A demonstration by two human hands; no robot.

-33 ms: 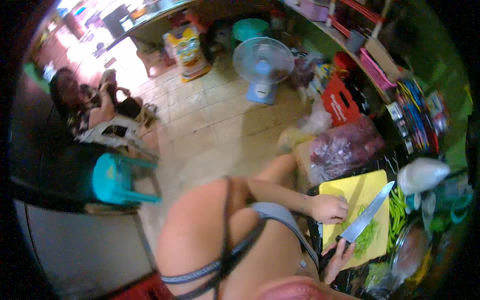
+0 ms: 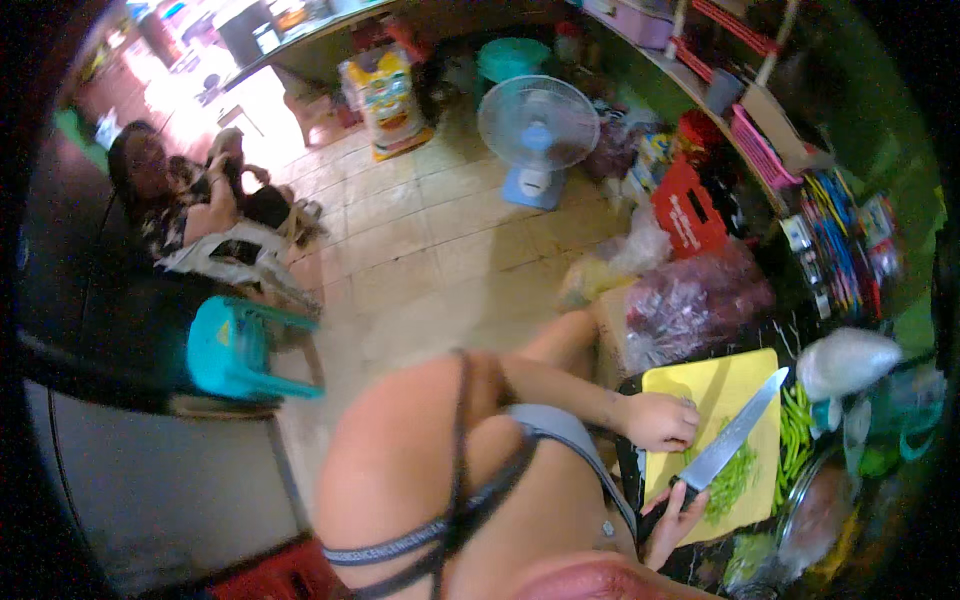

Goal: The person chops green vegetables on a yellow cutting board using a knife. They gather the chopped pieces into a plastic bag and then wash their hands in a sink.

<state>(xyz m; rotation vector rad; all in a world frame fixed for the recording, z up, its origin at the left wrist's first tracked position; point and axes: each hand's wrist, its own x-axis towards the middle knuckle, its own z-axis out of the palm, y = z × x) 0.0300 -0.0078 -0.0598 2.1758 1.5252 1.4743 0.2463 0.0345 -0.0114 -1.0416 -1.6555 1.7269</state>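
Knife [image 2: 735, 436] unmoved over green cuttings [image 2: 735, 478]

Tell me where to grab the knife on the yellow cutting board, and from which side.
Take the knife by its dark handle, at the lower end nearest the person, where the right hand grips it now. Come from the near edge of the cutting board: the blade runs diagonally up and away across the chopped greens, so this likely keeps fingers behind the edge. The left hand rests beside the blade.

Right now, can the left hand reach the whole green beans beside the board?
Probably yes. The left hand rests on the yellow board, and the beans lie just past its far edge. Only the knife, held slanted by the right hand, crosses between.
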